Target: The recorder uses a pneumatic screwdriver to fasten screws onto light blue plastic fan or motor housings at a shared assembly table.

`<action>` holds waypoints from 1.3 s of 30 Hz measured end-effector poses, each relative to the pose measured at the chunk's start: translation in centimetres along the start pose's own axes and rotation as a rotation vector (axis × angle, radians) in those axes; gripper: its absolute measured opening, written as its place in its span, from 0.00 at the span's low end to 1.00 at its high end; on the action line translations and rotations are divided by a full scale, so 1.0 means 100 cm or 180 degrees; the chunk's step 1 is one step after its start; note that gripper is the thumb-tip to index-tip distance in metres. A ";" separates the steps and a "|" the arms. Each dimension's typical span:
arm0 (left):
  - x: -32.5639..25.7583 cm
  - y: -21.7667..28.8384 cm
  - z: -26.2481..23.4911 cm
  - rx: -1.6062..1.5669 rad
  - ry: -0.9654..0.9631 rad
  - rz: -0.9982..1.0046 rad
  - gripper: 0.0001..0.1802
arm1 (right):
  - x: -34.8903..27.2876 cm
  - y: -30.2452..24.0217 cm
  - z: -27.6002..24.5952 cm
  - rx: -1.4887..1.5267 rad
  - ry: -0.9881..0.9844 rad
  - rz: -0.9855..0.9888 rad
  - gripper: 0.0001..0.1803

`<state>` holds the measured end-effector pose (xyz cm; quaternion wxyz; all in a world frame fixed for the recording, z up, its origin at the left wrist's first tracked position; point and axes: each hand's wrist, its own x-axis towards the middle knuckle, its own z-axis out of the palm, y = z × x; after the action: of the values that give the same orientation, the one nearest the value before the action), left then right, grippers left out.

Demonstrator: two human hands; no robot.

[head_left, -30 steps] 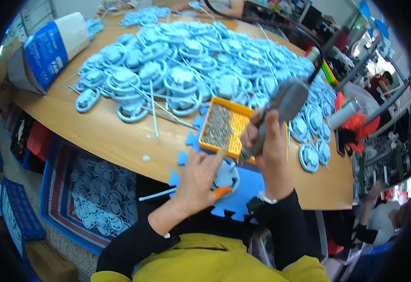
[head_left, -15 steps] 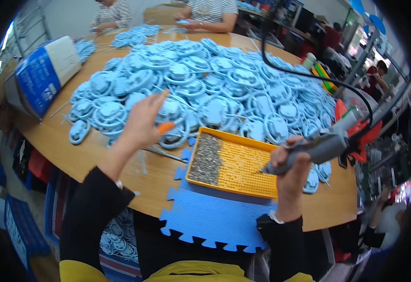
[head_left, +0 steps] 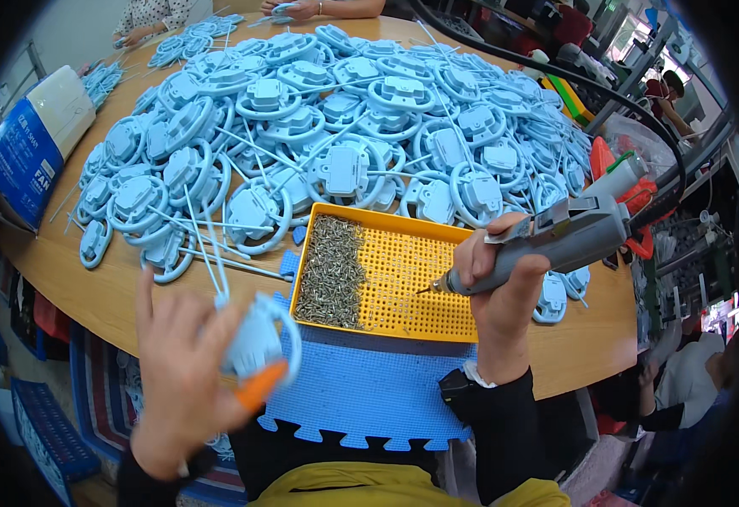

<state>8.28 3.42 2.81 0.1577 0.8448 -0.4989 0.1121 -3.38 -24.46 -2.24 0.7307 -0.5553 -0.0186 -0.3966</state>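
Your left hand (head_left: 185, 372) grips a blue plastic part (head_left: 255, 338) over the worktop's (head_left: 124, 291) near edge, while your right hand (head_left: 500, 283) clasps the screwdriver (head_left: 555, 241), tip over the yellow tray (head_left: 403, 270) for screws (head_left: 333, 270).

The tray (head_left: 403, 279) sits on the table (head_left: 82, 287), with its near edge on the foam mat (head_left: 369, 393). Screws (head_left: 333, 270) lie in the tray's left part. Behind the tray is a big pile of plastic parts (head_left: 335, 110). A box (head_left: 27, 148) stands far left of the tray.
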 end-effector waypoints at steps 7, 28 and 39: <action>-0.048 0.045 0.049 -0.0256 -0.0160 -0.0680 0.38 | 0.001 0.007 0.011 -0.0149 -0.0079 0.0101 0.31; -0.047 0.059 0.084 -0.0883 0.0067 -0.0335 0.42 | -0.057 -0.048 0.071 0.0240 -0.0966 0.0004 0.27; -0.050 0.047 0.076 -0.0789 -0.0013 -0.0498 0.40 | -0.061 -0.023 0.104 -0.0035 -0.0536 0.0836 0.36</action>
<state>2.01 2.45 -5.19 0.2681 0.8553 -0.4419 0.0353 -4.65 -12.60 0.68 0.7692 -0.5882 -0.0049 -0.2497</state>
